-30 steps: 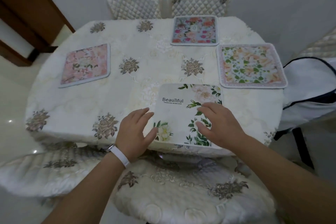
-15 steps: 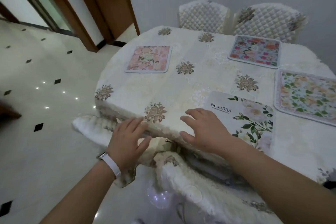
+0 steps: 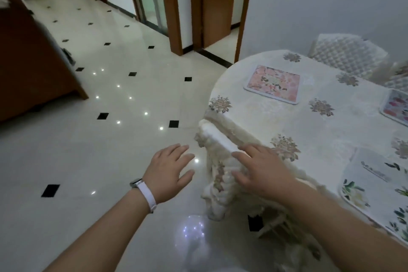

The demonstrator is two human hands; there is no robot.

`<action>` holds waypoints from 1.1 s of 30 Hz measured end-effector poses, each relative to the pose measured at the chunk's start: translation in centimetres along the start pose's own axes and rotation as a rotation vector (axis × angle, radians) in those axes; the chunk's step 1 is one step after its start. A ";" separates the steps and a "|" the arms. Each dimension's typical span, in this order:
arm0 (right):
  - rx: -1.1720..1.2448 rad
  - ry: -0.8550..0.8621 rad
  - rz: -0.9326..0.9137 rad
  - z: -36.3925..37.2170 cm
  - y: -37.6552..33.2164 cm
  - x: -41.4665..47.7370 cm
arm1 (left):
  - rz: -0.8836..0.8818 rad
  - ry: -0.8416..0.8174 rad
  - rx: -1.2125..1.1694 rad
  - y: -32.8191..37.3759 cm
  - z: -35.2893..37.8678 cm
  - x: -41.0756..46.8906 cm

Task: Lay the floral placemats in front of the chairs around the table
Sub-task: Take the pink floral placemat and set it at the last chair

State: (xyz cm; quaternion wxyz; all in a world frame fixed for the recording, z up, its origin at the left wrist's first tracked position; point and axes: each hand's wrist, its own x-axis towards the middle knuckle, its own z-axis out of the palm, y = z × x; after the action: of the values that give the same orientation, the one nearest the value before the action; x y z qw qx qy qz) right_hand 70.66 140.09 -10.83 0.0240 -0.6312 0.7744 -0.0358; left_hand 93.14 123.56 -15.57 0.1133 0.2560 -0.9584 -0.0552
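Left hand (image 3: 167, 172) swung off table (image 3: 265, 121), fingers (image 3: 175, 150) spread

To the right of the right hand (image 3: 262, 172), the leafy placemat (image 3: 373, 185) runs off the picture's right edge, and its printed lettering is too blurred to read. Farther out from that hand, a blue-and-red placemat (image 3: 396, 106) shows only its left corner. The right forearm (image 3: 320, 216) hides the surface's (image 3: 276, 121) near rim. Whether that hand touches the quilted chair cover (image 3: 217, 174) under it is unclear.
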 end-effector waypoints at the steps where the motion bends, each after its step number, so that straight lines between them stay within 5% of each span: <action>1: 0.000 0.006 -0.012 0.0 -1.6 1.0 | -0.020 0.011 -0.002 -1.7 -0.5 -0.9; 10: -0.006 0.001 -0.202 -0.1 -11.7 11.4 | -0.180 0.171 0.050 -12.3 -3.7 -6.2; 17: 0.082 0.001 -0.269 1.9 -15.8 19.8 | -0.316 0.116 0.031 -17.4 -4.3 -6.5; 33: 0.237 -0.050 -0.095 4.5 -6.9 41.5 | -0.245 -0.011 0.103 -31.1 -4.5 15.9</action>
State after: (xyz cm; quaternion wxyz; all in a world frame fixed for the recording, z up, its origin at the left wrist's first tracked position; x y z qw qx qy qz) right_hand 69.33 97.91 -14.35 0.1162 -0.6606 0.7331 -0.1126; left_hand 95.70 88.48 -13.26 0.0872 0.3763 -0.9222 -0.0205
